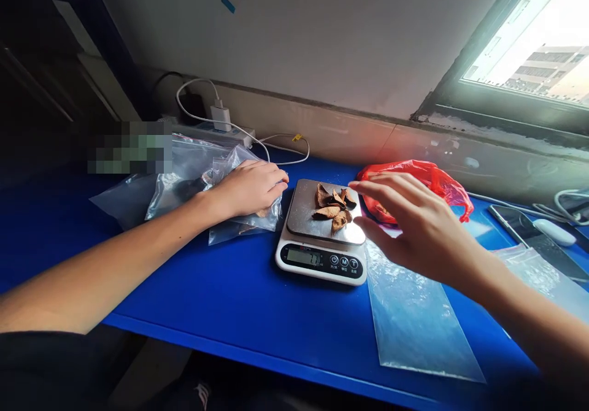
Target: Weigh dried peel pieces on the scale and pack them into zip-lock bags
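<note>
A small white kitchen scale (322, 267) stands on the blue table, its display lit with digits I cannot read surely. Several brown, curled dried pieces (338, 205) lie in a loose heap on its metal plate. My right hand (409, 215) hovers at the plate's right edge, thumb and fingers apart, holding nothing. To the left of the scale, my left hand (255, 187) is closed on a clear plastic bag (230, 230), its fingers curled and their tips partly hidden. Something brown shows inside that bag under the hand.
More clear bags (175, 190) lie at the left. Behind my right hand sits a red plastic bag (416, 169); a flat clear bag (423, 319) lies in front. A phone (538, 239), a white mouse (554, 232) and a power strip (237, 134) with cables are near the wall.
</note>
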Available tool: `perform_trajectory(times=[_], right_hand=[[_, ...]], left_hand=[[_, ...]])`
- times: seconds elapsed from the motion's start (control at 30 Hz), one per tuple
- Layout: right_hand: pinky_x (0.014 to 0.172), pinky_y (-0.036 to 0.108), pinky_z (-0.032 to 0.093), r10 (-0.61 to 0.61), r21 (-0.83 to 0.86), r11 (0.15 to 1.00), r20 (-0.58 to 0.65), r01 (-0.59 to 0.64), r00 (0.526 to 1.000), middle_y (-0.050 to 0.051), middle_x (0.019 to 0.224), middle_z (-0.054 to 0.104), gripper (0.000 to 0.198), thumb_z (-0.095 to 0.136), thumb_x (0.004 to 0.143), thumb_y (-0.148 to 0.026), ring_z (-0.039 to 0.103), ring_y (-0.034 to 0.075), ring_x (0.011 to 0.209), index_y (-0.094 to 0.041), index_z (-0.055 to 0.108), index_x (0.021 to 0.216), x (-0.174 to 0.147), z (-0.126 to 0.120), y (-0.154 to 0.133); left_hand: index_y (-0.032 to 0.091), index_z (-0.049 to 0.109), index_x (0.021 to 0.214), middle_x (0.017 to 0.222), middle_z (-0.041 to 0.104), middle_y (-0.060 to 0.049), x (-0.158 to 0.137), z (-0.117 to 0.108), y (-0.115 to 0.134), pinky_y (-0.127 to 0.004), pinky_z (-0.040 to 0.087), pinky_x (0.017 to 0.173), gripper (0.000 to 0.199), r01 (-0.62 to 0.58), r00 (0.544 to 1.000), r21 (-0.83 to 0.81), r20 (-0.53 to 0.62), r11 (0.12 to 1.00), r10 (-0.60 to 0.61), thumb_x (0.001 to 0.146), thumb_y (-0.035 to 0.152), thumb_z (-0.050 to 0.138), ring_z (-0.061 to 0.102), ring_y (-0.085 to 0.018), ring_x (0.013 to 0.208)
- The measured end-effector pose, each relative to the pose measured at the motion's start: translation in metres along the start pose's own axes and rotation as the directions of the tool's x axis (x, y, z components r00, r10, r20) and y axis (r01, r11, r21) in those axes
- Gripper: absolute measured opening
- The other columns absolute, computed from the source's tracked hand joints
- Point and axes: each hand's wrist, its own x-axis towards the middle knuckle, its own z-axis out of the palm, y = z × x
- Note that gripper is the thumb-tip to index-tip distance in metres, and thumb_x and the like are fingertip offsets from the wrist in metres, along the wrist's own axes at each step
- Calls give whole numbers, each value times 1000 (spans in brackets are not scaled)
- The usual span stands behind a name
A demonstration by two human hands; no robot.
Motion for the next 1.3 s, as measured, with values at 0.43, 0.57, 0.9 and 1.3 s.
perform_trajectory(times=[0.43,0.57,0.9,1.3], right_hand=[[61,31,52,541,71,840,-49,-537,840,13,95,60,13,58,92,-27,60,18,74,-17,57,100,-72,23,37],[65,30,50,393,121,908,81,-401,916,8,84,64,10,50,94,-18,58,15,70,-17,59,90,-74,24,33],[77,37,53,267,27,958,276,-285,923,12,103,68,27,44,88,-8,63,22,89,-17,64,104,-76,50,36],[80,40,53,226,26,967,359,-252,906,11,103,65,31,44,88,-8,61,23,93,-17,62,110,-82,28,28]], left_hand=[[17,68,115,126,69,-9,-2,-2,5,-45,42,107,42,-13,999,-6,29,1000,13,97,31,34,61,-28,119],[18,67,117,127,68,-8,-1,-2,4,-46,43,106,41,-3,999,0,36,1000,3,97,31,34,60,-28,120],[19,68,117,125,69,-8,-1,0,3,-46,43,106,42,-17,1000,-6,14,1000,17,97,33,33,61,-28,119],[17,68,117,125,69,-10,-1,1,2,-47,44,105,42,-17,999,-12,27,1000,17,96,32,35,62,-29,117]])
